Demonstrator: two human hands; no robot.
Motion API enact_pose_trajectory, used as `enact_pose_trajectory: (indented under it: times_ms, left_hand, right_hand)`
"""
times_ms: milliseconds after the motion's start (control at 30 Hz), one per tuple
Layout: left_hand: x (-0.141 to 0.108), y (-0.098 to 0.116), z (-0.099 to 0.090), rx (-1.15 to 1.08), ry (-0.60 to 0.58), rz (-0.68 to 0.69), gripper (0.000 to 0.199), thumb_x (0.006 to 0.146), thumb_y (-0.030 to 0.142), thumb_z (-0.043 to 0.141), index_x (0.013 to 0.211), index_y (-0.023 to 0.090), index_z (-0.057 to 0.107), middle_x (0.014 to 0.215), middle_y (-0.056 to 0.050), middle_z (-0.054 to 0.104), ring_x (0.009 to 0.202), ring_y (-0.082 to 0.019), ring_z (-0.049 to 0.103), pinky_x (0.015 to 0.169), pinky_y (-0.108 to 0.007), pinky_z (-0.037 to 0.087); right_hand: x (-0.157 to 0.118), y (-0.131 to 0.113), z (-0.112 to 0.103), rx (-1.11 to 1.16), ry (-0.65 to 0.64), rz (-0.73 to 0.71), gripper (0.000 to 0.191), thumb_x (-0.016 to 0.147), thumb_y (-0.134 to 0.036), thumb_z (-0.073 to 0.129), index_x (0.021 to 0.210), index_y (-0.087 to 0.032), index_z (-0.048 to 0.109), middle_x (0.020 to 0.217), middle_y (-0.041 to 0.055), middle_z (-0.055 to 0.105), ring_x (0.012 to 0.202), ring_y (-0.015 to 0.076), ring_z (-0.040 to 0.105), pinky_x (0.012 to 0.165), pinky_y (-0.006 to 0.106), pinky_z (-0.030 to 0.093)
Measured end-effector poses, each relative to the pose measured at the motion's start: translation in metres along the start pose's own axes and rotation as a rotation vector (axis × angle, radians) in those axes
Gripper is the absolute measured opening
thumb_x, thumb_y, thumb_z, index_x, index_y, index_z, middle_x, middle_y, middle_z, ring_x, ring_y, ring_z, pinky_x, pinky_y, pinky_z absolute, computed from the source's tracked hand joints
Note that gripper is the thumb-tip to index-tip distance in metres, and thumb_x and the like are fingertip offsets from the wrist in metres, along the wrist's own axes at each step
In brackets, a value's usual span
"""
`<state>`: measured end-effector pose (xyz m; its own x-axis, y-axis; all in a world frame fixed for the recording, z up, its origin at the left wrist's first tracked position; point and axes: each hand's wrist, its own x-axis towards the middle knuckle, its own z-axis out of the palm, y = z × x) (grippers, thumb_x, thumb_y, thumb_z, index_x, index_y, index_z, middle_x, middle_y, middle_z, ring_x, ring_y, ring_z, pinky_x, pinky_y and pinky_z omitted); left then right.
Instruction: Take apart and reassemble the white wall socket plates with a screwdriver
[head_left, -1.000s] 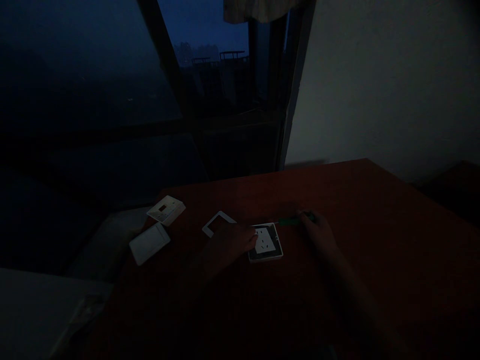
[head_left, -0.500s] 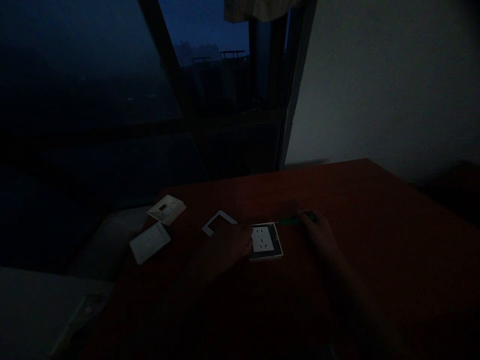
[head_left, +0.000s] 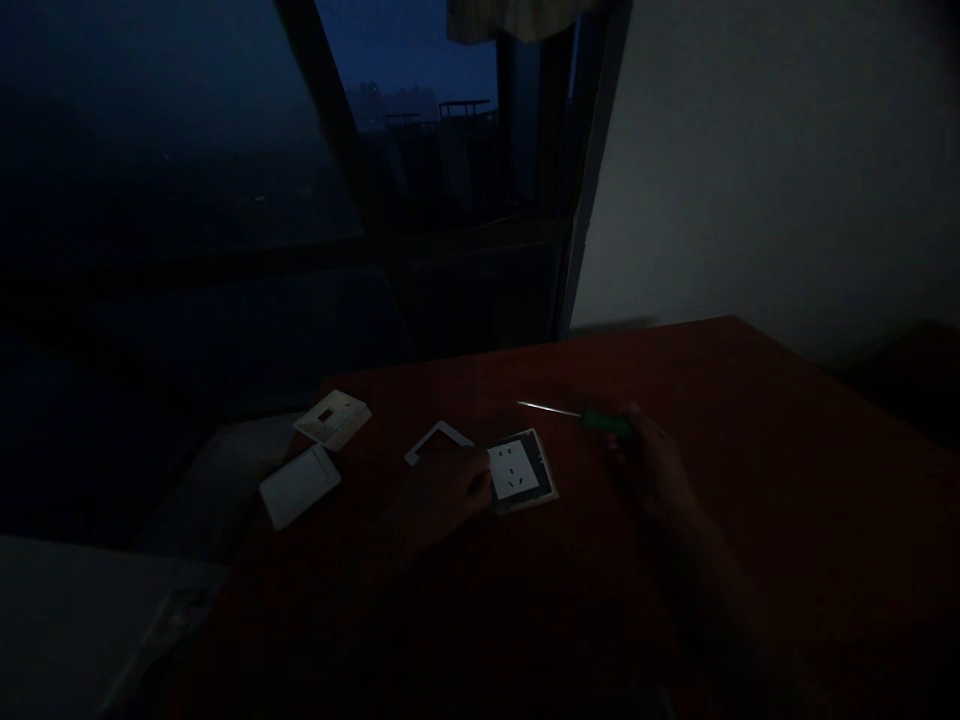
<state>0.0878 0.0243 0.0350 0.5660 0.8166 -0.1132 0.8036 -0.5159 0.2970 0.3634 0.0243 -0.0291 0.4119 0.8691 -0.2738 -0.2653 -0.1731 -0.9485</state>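
Note:
A white wall socket (head_left: 514,470) with a dark border inside a pale square box sits tilted near the middle of the brown table. My left hand (head_left: 448,492) grips the socket's left edge, fingers closed. A green-handled screwdriver (head_left: 606,423) is in my right hand (head_left: 654,462), its metal shaft pointing left, above and right of the socket and apart from it. Partly behind my left hand lies a white square frame (head_left: 442,430).
At the table's left side lie a pale box-like part (head_left: 334,418) and a white rectangular piece (head_left: 300,487). The table (head_left: 750,420) meets a dark window at the back and a pale wall (head_left: 765,180) at the right.
My right hand has drawn the screwdriver up and away from the socket, showing its shaft. The socket has shifted slightly left and turned, with my left hand still on it.

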Motion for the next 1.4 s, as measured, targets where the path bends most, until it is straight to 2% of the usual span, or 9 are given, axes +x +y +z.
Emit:
enact_pose_trajectory:
  times_ms: [133,300,533,700,800,867,1033,1267,1400]
  left_hand:
    - [-0.001,0.001,0.000,-0.022,-0.002,-0.030,0.013,0.088,0.020,0.048,0.094,0.021,0.059,0.093,-0.002,0.066,0.081,-0.016,0.061,0.066,-0.024,0.041]
    - [0.003,0.007,-0.002,0.108,-0.003,-0.003,0.011,0.087,0.023,0.049,0.088,0.019,0.059,0.088,-0.003,0.067,0.077,-0.017,0.061,0.063,-0.025,0.040]
    - [0.010,0.005,-0.005,0.249,0.033,-0.021,0.017,0.090,0.029,0.044,0.088,0.021,0.059,0.088,-0.005,0.068,0.075,-0.020,0.063,0.062,-0.028,0.040]
    - [0.010,0.005,-0.005,0.179,0.079,-0.043,0.013,0.088,0.027,0.047,0.084,0.021,0.057,0.086,-0.003,0.068,0.075,-0.018,0.062,0.062,-0.026,0.038]
    - [0.007,0.009,-0.002,0.121,0.139,-0.052,0.011,0.088,0.024,0.048,0.082,0.020,0.056,0.085,-0.002,0.067,0.074,-0.016,0.062,0.062,-0.025,0.039]
    - [0.006,0.012,0.002,0.096,0.182,-0.047,0.010,0.089,0.023,0.047,0.085,0.020,0.056,0.088,-0.002,0.067,0.077,-0.016,0.062,0.064,-0.025,0.040]
    - [0.009,0.017,0.015,0.178,0.186,-0.007,0.013,0.091,0.024,0.045,0.093,0.019,0.057,0.092,-0.004,0.067,0.081,-0.018,0.062,0.065,-0.026,0.043]
    - [0.018,0.020,0.014,0.275,0.131,0.005,0.015,0.090,0.024,0.047,0.086,0.018,0.060,0.085,-0.005,0.068,0.073,-0.019,0.064,0.060,-0.025,0.043]
    - [0.020,0.023,0.008,0.257,0.139,0.003,0.017,0.091,0.025,0.048,0.082,0.019,0.061,0.081,-0.004,0.069,0.069,-0.018,0.064,0.057,-0.024,0.041]
  right_hand:
    - [-0.002,0.005,0.001,0.027,-0.245,0.105,0.033,0.074,-0.052,0.066,0.088,-0.023,0.059,0.075,0.0016,0.067,0.058,0.0143,0.059,0.048,0.023,0.044]
    - [-0.006,0.008,0.003,-0.038,-0.425,0.182,0.034,0.075,-0.042,0.062,0.102,-0.021,0.064,0.072,0.0034,0.068,0.055,0.0153,0.060,0.047,0.024,0.043]
    - [-0.010,0.010,0.007,0.028,-0.615,0.217,0.030,0.075,-0.039,0.058,0.095,-0.019,0.067,0.081,0.0052,0.067,0.062,0.0171,0.060,0.056,0.028,0.048]
    - [-0.020,0.009,0.014,-0.093,-0.595,0.137,0.027,0.067,-0.030,0.070,0.092,-0.021,0.063,0.073,-0.0015,0.061,0.058,0.0120,0.054,0.052,0.022,0.043]
    - [-0.026,0.009,0.020,-0.143,-0.597,0.097,0.024,0.073,-0.041,0.068,0.082,-0.020,0.062,0.070,-0.0026,0.058,0.054,0.0098,0.051,0.046,0.020,0.039]
    - [-0.029,0.009,0.024,-0.177,-0.589,0.064,0.033,0.078,-0.052,0.061,0.079,-0.020,0.062,0.069,-0.0024,0.058,0.049,0.0083,0.047,0.041,0.019,0.035]
    - [-0.034,0.011,0.032,-0.369,-0.538,-0.026,0.042,0.075,-0.058,0.063,0.093,-0.020,0.064,0.057,-0.0045,0.055,0.040,0.0087,0.043,0.036,0.020,0.032]
    - [-0.031,0.014,0.031,-0.519,-0.439,-0.363,0.026,0.078,-0.045,0.064,0.082,-0.020,0.064,0.076,0.0004,0.066,0.068,0.0163,0.060,0.059,0.024,0.047]
    - [-0.031,0.016,0.031,-0.566,-0.382,-0.431,0.025,0.079,-0.044,0.063,0.083,-0.020,0.064,0.078,0.0015,0.067,0.070,0.0175,0.061,0.062,0.025,0.048]
